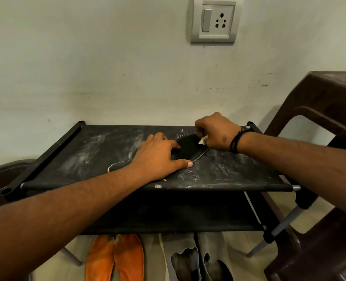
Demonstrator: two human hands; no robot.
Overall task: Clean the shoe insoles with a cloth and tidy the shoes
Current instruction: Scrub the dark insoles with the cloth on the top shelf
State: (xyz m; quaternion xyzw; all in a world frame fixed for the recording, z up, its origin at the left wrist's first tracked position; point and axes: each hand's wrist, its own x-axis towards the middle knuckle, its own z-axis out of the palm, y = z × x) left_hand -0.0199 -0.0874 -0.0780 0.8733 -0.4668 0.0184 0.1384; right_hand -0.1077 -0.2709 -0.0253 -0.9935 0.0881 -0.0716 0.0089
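The left hand (160,154) is pressing the insole (188,148) flat on the rack (239,175), fingers straight; the right hand (214,132) is gripping the cloth (203,140), wiping. Next, probably, strokes toward the heel.

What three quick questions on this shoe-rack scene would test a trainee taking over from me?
1. True or false: the left hand presses flat on the dark shoe insole.
2. Which hand grips the small pale cloth?
3. Choose: the orange pair of shoes sits (A) on the dusty black fabric top shelf, (B) on the floor under the rack.

Key: 1 true. 2 the right hand. 3 B.
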